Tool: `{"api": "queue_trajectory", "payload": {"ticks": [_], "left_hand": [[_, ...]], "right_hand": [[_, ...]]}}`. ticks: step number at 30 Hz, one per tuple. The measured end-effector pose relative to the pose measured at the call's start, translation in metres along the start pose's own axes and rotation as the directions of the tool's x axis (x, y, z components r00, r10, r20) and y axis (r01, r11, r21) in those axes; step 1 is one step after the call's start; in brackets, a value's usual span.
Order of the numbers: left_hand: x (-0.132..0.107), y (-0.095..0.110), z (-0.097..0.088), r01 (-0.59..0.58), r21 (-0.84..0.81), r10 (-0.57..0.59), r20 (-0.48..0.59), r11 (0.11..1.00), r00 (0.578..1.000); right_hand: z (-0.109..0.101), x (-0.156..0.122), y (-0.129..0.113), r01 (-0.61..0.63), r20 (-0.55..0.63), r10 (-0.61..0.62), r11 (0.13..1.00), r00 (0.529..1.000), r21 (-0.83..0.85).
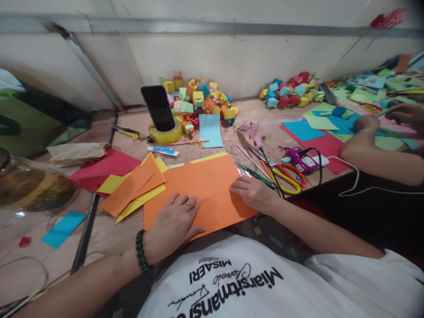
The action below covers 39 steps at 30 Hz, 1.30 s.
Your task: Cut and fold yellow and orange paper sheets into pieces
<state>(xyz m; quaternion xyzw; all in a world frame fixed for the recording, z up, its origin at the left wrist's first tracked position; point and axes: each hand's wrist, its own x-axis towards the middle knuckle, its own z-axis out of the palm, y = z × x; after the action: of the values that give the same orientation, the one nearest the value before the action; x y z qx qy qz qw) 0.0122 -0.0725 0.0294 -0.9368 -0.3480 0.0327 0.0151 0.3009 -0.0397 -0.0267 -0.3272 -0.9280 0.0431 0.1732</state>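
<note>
Your big orange sheet (212, 176) lay flat on the counter (109, 232), right in front of you, smooth like thin card, with a faint line across it between your hands. Your left hand (175, 216) had a loose grip, its fingers spread out on top of the paper. Your right hand (253, 192) lay on the sheet's right edge, but you couldn't tell if its grip pinched the paper, because the thumb was hidden. The near edge came close to your soft white shirt (225, 274). On the left, flat yellow and orange strips (134, 187) crowded the sheet. On the right, a green pencil (260, 176) and metal scissors (286, 187) with smooth, loopy handles sat close by. Past the sheet, little boxy paper shapes (198, 99) made a bumpy heap, with some open room to its right.
</note>
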Motion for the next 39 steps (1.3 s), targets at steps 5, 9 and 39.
{"api": "queue_trajectory", "payload": {"ticks": [5, 9, 39], "left_hand": [[-0.008, 0.006, 0.006, 0.025, 0.089, -0.018, -0.089, 0.996, 0.996], [-0.023, 0.012, 0.012, 0.106, 0.166, -0.069, -0.214, 0.98, 0.974], [-0.058, 0.033, 0.044, 0.367, -0.075, -0.374, -0.186, 0.927, 0.908]], "right_hand": [[-0.005, -0.008, -0.001, -0.018, -0.145, 0.007, 0.997, 0.989, -0.074], [-0.004, -0.007, -0.002, -0.031, -0.151, 0.015, 0.994, 0.988, -0.1], [-0.02, 0.112, -0.02, -0.495, 0.224, 0.475, 0.868, 0.851, 0.035]]}}
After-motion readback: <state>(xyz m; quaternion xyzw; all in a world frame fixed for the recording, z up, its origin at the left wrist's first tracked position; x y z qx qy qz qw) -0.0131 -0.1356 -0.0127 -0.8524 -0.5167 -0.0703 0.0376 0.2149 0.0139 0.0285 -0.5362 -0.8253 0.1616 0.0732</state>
